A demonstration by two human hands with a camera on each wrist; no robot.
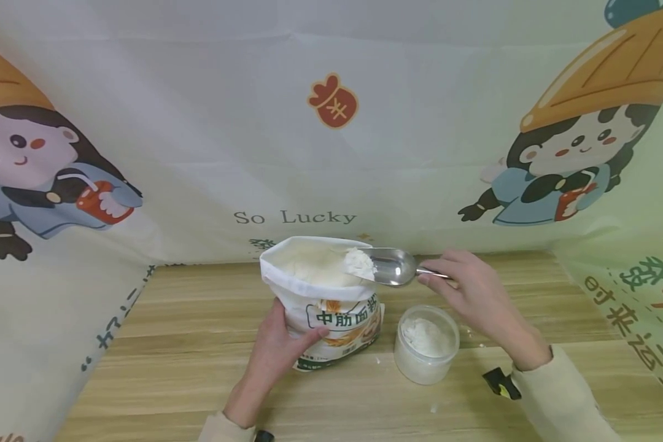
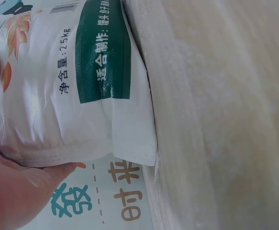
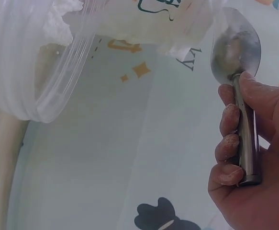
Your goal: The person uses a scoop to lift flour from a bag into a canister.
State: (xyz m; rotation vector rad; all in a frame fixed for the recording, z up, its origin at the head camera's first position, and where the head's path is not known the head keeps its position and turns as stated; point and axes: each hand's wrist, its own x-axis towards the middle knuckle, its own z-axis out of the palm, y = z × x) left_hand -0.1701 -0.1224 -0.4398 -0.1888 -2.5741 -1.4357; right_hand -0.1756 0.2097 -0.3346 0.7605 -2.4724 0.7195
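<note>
An open white bag of flour (image 1: 339,341) stands upright on the table, its top edge folded outward. My left hand (image 1: 279,347) grips its lower left side, with the thumb across the front; in the left wrist view the bag (image 2: 58,120) hides part of the fingers. My right hand (image 1: 477,298) holds a metal scoop (image 1: 396,267) by its handle, level over the bag's right rim. White flour (image 1: 360,264) lies in the front of the scoop. In the right wrist view, fingers dusted with flour wrap the scoop handle (image 3: 247,139).
A clear round plastic jar (image 1: 420,368) holding some flour stands open right of the bag, below the scoop. Small flour specks dot the wooden table (image 1: 188,344) around it. A printed cloth (image 1: 221,123) hangs behind and at both sides.
</note>
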